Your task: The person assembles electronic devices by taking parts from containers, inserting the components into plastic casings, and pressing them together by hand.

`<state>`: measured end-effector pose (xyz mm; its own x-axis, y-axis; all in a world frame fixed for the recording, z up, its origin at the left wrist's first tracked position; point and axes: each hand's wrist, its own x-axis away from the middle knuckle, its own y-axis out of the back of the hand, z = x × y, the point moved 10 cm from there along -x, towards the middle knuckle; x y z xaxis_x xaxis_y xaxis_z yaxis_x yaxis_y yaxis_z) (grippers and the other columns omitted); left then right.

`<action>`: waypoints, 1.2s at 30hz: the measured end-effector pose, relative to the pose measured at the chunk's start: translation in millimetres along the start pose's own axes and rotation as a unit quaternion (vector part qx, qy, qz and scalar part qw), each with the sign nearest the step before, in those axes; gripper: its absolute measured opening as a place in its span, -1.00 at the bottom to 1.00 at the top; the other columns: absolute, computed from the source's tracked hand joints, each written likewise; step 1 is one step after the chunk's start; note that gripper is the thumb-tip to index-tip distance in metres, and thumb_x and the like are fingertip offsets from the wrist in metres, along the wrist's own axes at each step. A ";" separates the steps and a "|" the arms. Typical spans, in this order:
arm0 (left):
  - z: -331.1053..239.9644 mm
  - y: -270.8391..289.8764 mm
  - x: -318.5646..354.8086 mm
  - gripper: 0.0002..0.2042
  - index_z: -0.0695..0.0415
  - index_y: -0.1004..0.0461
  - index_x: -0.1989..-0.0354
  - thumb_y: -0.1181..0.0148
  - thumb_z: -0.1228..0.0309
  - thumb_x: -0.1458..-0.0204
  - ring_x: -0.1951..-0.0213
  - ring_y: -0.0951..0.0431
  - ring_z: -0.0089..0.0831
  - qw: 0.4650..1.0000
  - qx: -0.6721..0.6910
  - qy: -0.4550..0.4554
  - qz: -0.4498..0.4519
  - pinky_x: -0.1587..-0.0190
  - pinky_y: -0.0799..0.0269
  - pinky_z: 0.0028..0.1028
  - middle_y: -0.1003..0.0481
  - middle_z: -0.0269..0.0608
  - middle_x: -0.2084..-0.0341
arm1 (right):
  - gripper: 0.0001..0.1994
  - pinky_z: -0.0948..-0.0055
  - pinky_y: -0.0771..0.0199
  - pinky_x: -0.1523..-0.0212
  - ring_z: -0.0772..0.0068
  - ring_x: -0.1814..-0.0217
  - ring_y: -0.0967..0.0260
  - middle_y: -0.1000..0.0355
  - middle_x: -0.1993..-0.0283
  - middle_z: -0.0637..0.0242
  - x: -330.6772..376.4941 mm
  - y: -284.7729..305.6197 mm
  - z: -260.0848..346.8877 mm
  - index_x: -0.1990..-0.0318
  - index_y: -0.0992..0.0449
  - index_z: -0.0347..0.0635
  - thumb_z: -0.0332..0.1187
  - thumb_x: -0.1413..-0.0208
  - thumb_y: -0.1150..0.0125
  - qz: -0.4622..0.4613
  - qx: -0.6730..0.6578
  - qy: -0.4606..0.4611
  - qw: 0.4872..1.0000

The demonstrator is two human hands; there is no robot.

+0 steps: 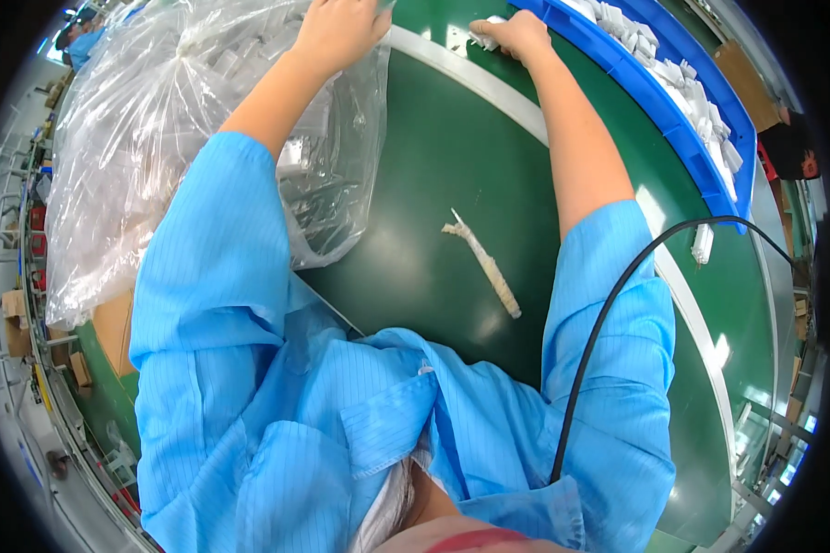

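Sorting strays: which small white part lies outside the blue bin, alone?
The white part on the green belt below the blue bin; the others sit inside it.

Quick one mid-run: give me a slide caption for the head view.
Left hand on a clear plastic bag, right hand holding small white parts beside a blue bin on a green belt.

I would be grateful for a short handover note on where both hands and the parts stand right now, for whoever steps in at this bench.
Left hand: resting on the top of the large clear plastic bag of small white parts; whether it grips the film cannot be told.
Right hand: closed on a few small white parts at the near edge of the blue bin.
The bin holds many white parts. A loose pale strip lies on the green belt.
Done: some parts are in the bin. Left: the bag holds many more.
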<state>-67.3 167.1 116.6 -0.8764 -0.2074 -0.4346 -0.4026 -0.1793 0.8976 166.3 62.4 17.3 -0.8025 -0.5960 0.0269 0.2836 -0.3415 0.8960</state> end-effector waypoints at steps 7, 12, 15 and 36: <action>-65.2 10.6 54.0 -0.66 0.22 -0.44 0.02 -0.03 0.22 -0.19 0.33 -0.56 -0.41 0.789 0.578 0.209 0.025 0.43 -0.48 -0.45 -0.48 -0.18 0.34 | -0.68 0.75 -0.10 0.64 0.82 0.49 -0.24 -0.40 0.37 0.44 121.9 16.2 18.4 -0.06 -0.42 -0.31 -0.37 -0.19 -0.11 0.210 -0.619 0.105 0.750; -135.0 -9.4 71.5 -0.68 0.10 -0.43 -0.06 -0.04 0.23 -0.21 0.38 -0.38 -0.64 0.707 0.671 0.192 0.116 0.38 -0.28 -0.63 -0.43 -0.36 0.29 | -0.74 0.78 -0.29 0.54 0.72 0.46 -0.37 -0.46 0.32 0.34 209.0 37.7 -8.5 0.02 -0.44 -0.33 -0.39 -0.19 -0.13 0.198 -0.624 0.082 0.751; -149.5 -16.0 75.6 -0.68 0.11 -0.42 -0.07 -0.10 0.26 -0.18 0.31 -0.42 -0.62 0.759 0.633 0.102 0.114 0.28 -0.32 -0.62 -0.44 -0.34 0.23 | -0.79 0.74 -0.40 0.46 0.64 0.44 -0.44 -0.50 0.31 0.27 209.7 40.2 -29.3 0.14 -0.46 -0.35 -0.41 -0.12 -0.19 0.177 -0.616 0.099 0.761; -164.7 -20.0 82.2 -0.63 0.19 -0.38 -0.08 -0.19 0.35 -0.12 0.20 -0.50 -0.43 0.753 0.639 0.005 0.157 0.15 -0.42 -0.46 -0.50 -0.17 0.17 | -0.74 0.69 -0.32 0.41 0.72 0.43 -0.30 -0.43 0.39 0.42 228.9 54.8 -10.4 0.13 -0.48 -0.26 -0.30 -0.07 -0.19 0.159 -0.385 0.154 0.896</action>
<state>-87.8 -4.8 50.8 -0.9819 -0.0556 -0.1809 -0.1077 0.9503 0.2920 3.6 -100.2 67.9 -0.4671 -0.8842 -0.0043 0.8457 -0.4482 0.2896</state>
